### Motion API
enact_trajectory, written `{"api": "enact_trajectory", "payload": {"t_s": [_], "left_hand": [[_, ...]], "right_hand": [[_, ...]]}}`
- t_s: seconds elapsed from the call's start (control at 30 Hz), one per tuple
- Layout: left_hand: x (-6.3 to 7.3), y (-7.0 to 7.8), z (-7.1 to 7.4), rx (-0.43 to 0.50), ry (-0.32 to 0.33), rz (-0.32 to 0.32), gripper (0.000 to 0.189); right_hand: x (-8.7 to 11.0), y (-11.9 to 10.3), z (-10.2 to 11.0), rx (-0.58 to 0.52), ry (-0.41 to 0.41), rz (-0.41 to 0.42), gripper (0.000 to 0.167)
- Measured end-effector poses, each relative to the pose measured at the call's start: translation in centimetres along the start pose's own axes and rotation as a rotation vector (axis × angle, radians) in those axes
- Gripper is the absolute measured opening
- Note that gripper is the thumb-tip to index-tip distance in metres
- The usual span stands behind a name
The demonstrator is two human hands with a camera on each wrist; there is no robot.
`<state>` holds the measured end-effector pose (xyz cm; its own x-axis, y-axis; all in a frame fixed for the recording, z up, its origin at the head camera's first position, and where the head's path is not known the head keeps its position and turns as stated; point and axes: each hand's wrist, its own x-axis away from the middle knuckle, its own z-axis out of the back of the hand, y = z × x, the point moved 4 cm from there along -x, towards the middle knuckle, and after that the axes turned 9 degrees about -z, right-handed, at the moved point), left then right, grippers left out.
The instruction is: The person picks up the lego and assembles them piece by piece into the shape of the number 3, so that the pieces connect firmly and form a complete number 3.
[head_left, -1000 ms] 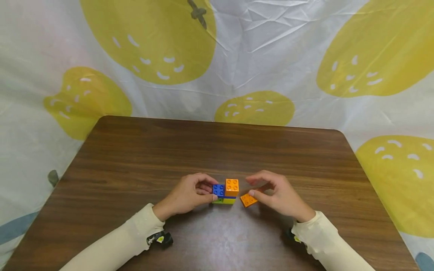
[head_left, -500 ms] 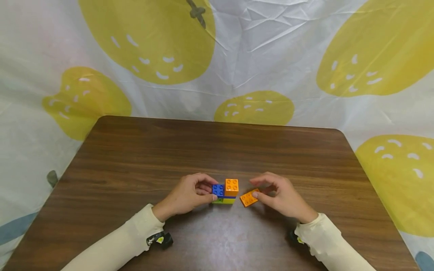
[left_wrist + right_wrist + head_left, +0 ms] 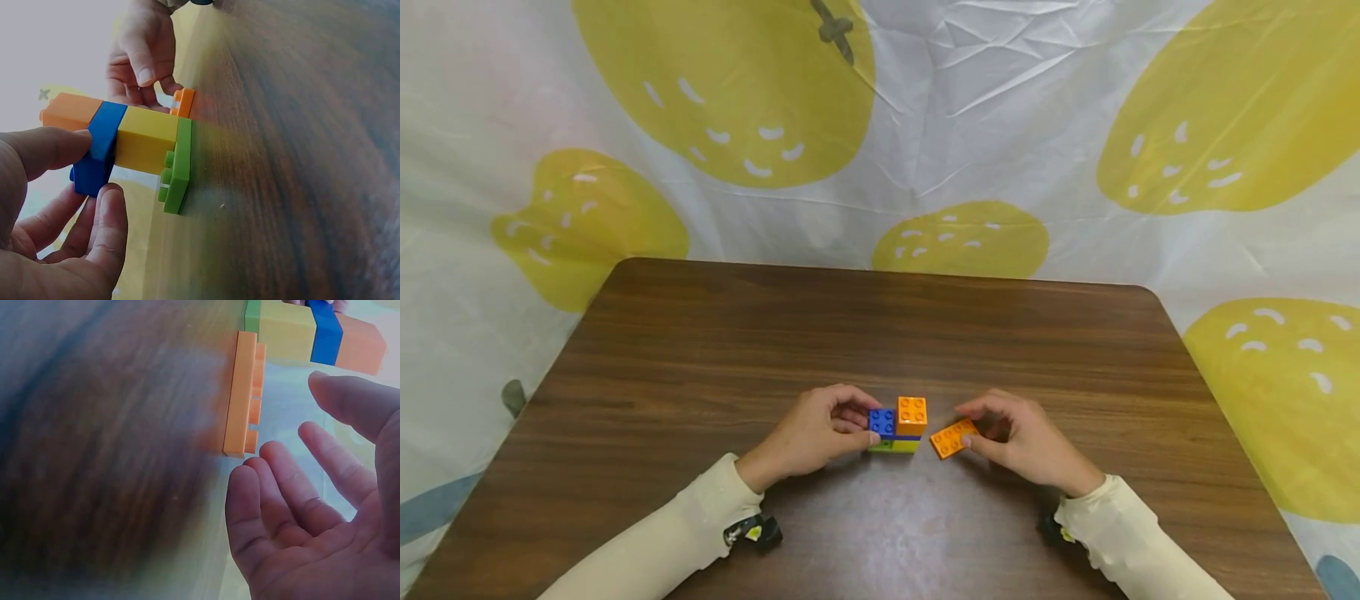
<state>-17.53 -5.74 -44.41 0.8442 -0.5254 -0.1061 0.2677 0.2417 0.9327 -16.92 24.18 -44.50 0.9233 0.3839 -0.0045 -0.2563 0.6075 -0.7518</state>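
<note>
A small stack of toy building bricks stands upright near the middle of the table. It has a green flat brick [image 3: 181, 169] at the bottom, a yellow brick [image 3: 147, 140] over it, a blue flat brick [image 3: 103, 150] above that and an orange brick [image 3: 912, 414] on top. My left hand [image 3: 808, 429] pinches the blue layer from the left, between thumb and fingers. To the right of the stack an orange flat brick [image 3: 950, 440] lies studs up, set at an angle. Just beside its right end is my right hand [image 3: 1030, 440], fingers relaxed, holding nothing.
The brown wood-grain table [image 3: 880, 333] spreads out around both hands. Behind it hangs a white cloth [image 3: 760, 221] printed with yellow fruit. A dark wrist camera [image 3: 758, 531] sits at the left cuff.
My right hand has drawn back slightly to the right, uncovering more of the orange flat brick, which lies where it was. The left hand and the stack have stayed in place.
</note>
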Motion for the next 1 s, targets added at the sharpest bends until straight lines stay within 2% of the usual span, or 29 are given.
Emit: {"api": "enact_trajectory", "payload": {"t_s": [0.17, 0.47, 1.0], "left_hand": [[0.04, 0.01, -0.03, 0.002, 0.004, 0.001, 0.035], [0.01, -0.16, 0.00, 0.009, 0.003, -0.006, 0.035], [0.03, -0.28, -0.08, 0.013, -0.003, -0.002, 0.035]], "right_hand": [[-0.18, 0.32, -0.07, 0.020, -0.016, -0.004, 0.037], [-0.46, 0.42, -0.29, 0.123, -0.042, 0.001, 0.039], [-0.72, 0.53, -0.30, 0.210, -0.081, 0.071, 0.039]]}}
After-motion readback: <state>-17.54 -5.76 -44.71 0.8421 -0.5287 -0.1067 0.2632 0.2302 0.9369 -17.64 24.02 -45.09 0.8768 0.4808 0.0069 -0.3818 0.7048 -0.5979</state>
